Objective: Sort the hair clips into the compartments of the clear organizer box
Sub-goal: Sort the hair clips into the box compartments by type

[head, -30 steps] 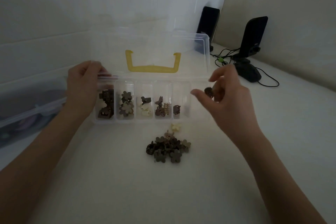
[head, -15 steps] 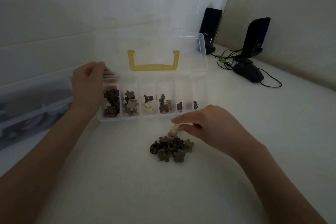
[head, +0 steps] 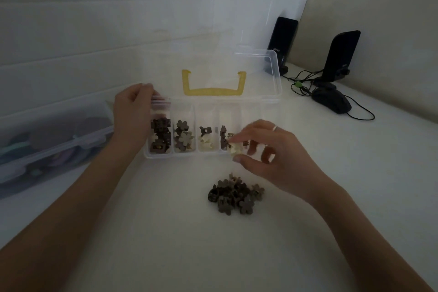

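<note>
The clear organizer box (head: 170, 155) stands open on the white table, its lid with a yellow handle (head: 213, 91) tipped back. Its compartments hold dark brown clips, flower clips, cream clips and small brown clips. My left hand (head: 132, 116) grips the box's left end. My right hand (head: 263, 154) pinches a cream hair clip (head: 234, 148) between thumb and forefinger, just in front of the box's right compartments. A pile of several dark brown and grey flower-shaped clips (head: 235, 194) lies on the table below that hand.
A larger clear storage box (head: 54, 135) with coloured contents lies at the left. Two black speakers (head: 283, 42) (head: 341, 57), a black mouse (head: 331, 102) and cables sit at the back right. A tiled wall runs behind the organizer.
My right hand dropped a dark clip into the box's right end, came down to the pile, pinched the cream clip and has lifted it toward the box. My left hand stayed put.
</note>
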